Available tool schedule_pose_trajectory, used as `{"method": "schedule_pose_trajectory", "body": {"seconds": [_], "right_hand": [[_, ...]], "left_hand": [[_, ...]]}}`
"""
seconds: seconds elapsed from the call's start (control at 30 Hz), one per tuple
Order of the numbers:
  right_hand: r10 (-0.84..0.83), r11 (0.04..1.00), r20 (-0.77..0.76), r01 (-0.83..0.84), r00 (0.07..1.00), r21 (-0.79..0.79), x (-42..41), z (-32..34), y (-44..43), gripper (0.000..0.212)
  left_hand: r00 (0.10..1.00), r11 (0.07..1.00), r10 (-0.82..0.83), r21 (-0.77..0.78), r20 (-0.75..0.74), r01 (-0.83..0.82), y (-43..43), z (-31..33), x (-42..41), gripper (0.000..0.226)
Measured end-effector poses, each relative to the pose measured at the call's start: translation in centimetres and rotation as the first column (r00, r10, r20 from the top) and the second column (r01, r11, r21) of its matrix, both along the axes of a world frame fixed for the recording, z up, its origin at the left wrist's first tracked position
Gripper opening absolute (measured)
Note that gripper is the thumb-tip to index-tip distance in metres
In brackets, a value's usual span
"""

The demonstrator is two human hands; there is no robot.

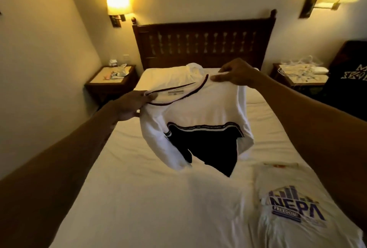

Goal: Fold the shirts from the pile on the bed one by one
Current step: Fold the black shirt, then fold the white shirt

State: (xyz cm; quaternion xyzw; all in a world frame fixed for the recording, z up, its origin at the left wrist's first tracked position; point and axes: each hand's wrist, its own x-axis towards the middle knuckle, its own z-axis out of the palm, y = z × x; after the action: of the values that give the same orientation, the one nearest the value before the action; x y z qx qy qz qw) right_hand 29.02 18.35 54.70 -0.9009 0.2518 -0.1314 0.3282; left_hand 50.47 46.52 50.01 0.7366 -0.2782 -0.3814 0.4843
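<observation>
A white shirt with a black lower half and a dark-trimmed collar (pixel 200 112) hangs in the air over the middle of the bed (pixel 139 188). My left hand (pixel 131 106) pinches its left shoulder by the collar. My right hand (pixel 234 75) pinches the right shoulder, a little higher and farther back. The sleeves droop loosely at both sides. A white shirt with a purple NEPA FREEDOM print (pixel 294 206) lies on the bed at the near right. More white cloth (pixel 193 69) shows behind the held shirt near the headboard.
A dark wooden headboard (pixel 202 43) closes the far end of the bed. Nightstands stand at the left (pixel 113 77) and at the right (pixel 299 75), the right one covered in white hangers. A dark garment (pixel 349 77) hangs at the far right. Two wall lamps are lit.
</observation>
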Motion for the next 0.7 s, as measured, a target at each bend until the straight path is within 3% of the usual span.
{"method": "schedule_pose_trajectory", "body": {"seconds": [0.13, 0.27, 0.37, 0.5, 0.6, 0.7], "right_hand": [[0.067, 0.997, -0.013, -0.066, 0.998, 0.037, 4.3, 0.0, 3.8, 0.039], [0.09, 0.992, 0.025, -0.092, 0.996, 0.083, 7.4, -0.2, 6.2, 0.045], [0.132, 0.987, 0.043, -0.135, 0.99, 0.081, 9.8, 0.1, 7.8, 0.057], [0.228, 0.97, 0.0, -0.228, 0.974, 0.087, 12.5, 0.6, 9.3, 0.054], [0.274, 0.952, -0.038, -0.265, 0.961, 0.152, 14.4, 1.5, 10.2, 0.055], [0.323, 0.929, -0.053, -0.306, 0.945, 0.21, 15.7, 2.8, 11.3, 0.064]], "left_hand": [[0.997, 0.991, 0.068, -0.109, -0.048, -0.073, 6.3, 1.4, 2.3, 0.048], [0.999, 0.999, -0.042, -0.014, -0.016, 0.042, 12.2, 3.9, 4.6, 0.043], [0.977, 0.991, 0.133, -0.034, 0.167, -0.129, 14.7, 4.8, 5.2, 0.04], [0.835, 0.922, 0.388, -0.163, 0.39, -0.352, 16.4, 4.6, 5.0, 0.05], [0.748, 0.818, 0.565, -0.354, 0.348, -0.453, 18.1, 4.5, 4.8, 0.035], [0.732, 0.761, 0.63, -0.394, 0.261, -0.515, 19.7, 4.5, 4.2, 0.02]]}}
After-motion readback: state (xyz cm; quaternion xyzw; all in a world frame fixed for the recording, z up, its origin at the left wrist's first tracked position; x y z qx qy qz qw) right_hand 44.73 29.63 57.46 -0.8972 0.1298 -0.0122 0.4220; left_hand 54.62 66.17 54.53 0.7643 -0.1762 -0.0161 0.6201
